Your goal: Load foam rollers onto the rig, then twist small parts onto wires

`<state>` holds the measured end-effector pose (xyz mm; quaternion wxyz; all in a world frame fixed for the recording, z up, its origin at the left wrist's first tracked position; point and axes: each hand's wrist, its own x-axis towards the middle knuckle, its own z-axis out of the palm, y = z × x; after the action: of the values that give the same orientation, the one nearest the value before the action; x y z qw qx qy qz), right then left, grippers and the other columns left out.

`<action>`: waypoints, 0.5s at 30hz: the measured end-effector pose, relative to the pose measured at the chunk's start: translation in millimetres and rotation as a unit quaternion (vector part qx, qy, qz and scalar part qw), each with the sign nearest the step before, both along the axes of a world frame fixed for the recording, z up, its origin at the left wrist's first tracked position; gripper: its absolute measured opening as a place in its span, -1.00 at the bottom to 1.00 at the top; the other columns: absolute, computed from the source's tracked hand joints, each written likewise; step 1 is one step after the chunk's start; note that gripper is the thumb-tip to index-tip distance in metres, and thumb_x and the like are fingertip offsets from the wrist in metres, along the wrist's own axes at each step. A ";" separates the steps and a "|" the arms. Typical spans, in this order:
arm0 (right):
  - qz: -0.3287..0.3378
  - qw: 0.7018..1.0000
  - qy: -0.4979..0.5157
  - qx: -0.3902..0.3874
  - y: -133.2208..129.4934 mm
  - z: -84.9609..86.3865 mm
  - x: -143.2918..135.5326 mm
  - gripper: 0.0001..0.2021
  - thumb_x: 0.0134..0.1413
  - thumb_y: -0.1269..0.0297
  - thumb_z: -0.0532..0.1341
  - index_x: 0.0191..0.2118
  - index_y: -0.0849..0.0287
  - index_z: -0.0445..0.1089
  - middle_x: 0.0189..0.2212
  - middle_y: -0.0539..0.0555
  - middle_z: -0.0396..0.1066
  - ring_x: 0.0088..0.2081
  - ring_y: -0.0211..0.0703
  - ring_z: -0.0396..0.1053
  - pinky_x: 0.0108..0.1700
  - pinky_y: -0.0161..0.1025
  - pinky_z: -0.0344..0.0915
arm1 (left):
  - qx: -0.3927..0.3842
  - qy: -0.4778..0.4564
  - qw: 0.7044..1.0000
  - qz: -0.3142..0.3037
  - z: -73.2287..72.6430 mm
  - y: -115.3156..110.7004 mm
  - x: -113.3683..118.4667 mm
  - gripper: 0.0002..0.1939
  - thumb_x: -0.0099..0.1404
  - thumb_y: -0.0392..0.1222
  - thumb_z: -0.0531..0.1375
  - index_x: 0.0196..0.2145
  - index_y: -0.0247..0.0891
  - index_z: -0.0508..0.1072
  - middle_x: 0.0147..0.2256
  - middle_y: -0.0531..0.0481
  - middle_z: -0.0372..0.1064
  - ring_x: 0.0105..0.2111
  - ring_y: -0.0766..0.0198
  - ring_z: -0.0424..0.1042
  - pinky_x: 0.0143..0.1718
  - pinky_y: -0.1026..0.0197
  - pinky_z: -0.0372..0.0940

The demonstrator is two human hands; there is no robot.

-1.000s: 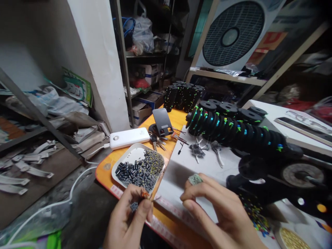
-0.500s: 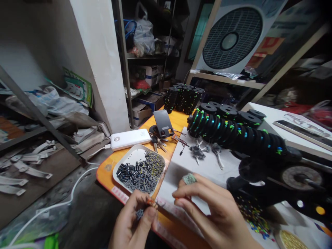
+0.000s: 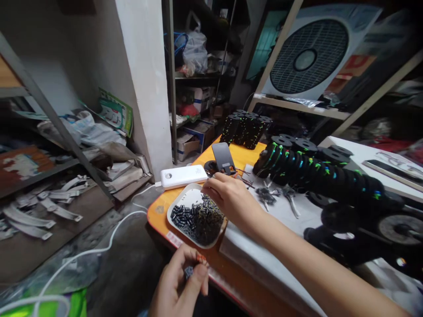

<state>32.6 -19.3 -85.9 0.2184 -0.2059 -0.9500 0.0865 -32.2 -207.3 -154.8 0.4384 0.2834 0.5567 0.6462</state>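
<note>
My left hand is closed at the table's front edge, with thumb and forefinger pinching a small orange piece. A small grey-blue cluster shows inside its curled fingers. My right hand hangs over the far right corner of a white tray, fingers bent down and together. What those fingertips hold, if anything, is hidden behind the hand. Inside the tray lie many small dark cylindrical parts and a heap of tiny grey and yellowish parts.
Behind the tray lie a white power bank and a dark phone stand. To the right, a long row of black discs with green bits stands beside dark machinery. Dark tufts rest on the white sheet. A white cable crosses the floor.
My right hand has moved away from near my left hand, forward and left to the tray. The left hand keeps its pinch on the orange piece. The view has turned slightly left.
</note>
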 end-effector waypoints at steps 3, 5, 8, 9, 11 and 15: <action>0.016 1.000 0.010 -0.009 -3.1 5.0 3.7 -0.83 0.27 0.47 0.18 -0.30 0.25 0.51 -0.43 0.04 0.33 -0.42 -0.23 0.28 -0.37 -0.26 0.16 | 0.001 -0.017 1.000 -0.012 4.6 -0.8 -0.6 -0.50 0.14 0.30 0.27 -0.43 -0.25 0.38 -0.62 0.15 0.18 -0.57 0.38 0.13 -0.50 0.31 0.02; 0.028 0.999 0.025 -0.020 -6.1 8.7 6.1 -0.83 0.26 0.48 0.17 -0.31 0.25 0.51 -0.42 0.05 0.35 -0.41 -0.22 0.29 -0.36 -0.26 0.17 | 0.003 -0.027 0.999 -0.019 7.1 -0.2 -0.1 -0.47 0.11 0.32 0.28 -0.44 -0.26 0.38 -0.62 0.15 0.18 -0.57 0.38 0.13 -0.49 0.31 0.03; 0.046 0.995 0.068 -0.049 -17.5 15.9 14.8 -0.86 0.27 0.46 0.17 -0.28 0.25 0.48 -0.38 0.06 0.41 -0.38 -0.23 0.34 -0.32 -0.28 0.24 | -0.001 -0.042 0.999 -0.018 7.8 1.4 -0.9 -0.47 0.09 0.32 0.30 -0.45 -0.25 0.36 -0.62 0.15 0.19 -0.58 0.38 0.13 -0.49 0.31 0.03; 0.054 0.993 0.084 -0.063 -23.8 19.0 19.8 -0.87 0.28 0.45 0.17 -0.27 0.24 0.47 -0.37 0.05 0.43 -0.37 -0.26 0.36 -0.31 -0.30 0.26 | -0.002 -0.043 0.999 -0.016 7.5 2.0 -1.5 -0.48 0.10 0.31 0.30 -0.44 -0.26 0.37 -0.63 0.15 0.19 -0.58 0.38 0.13 -0.49 0.31 0.04; 0.069 0.988 0.100 -0.096 -39.2 25.7 32.9 -0.90 0.28 0.42 0.19 -0.27 0.22 0.45 -0.40 0.00 0.46 -0.40 -0.33 0.39 -0.33 -0.38 0.29 | -0.004 -0.034 0.999 -0.011 7.3 3.3 -2.5 -0.50 0.12 0.29 0.30 -0.42 -0.26 0.40 -0.63 0.16 0.20 -0.59 0.39 0.12 -0.50 0.32 0.04; 0.050 0.973 0.115 -0.193 -69.9 36.1 60.3 -0.90 0.26 0.42 0.22 -0.30 0.18 0.47 -0.43 -0.02 0.47 -0.39 -0.33 0.42 -0.35 -0.41 0.34 | 0.005 -0.032 0.999 -0.007 11.2 7.6 -0.3 -0.53 0.15 0.26 0.29 -0.45 -0.25 0.42 -0.60 0.14 0.25 -0.57 0.38 0.16 -0.48 0.33 0.09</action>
<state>93.0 -89.2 -49.8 0.2776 -0.1853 -0.8932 0.3015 -32.5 -199.7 -143.6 0.4595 0.2684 0.5369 0.6546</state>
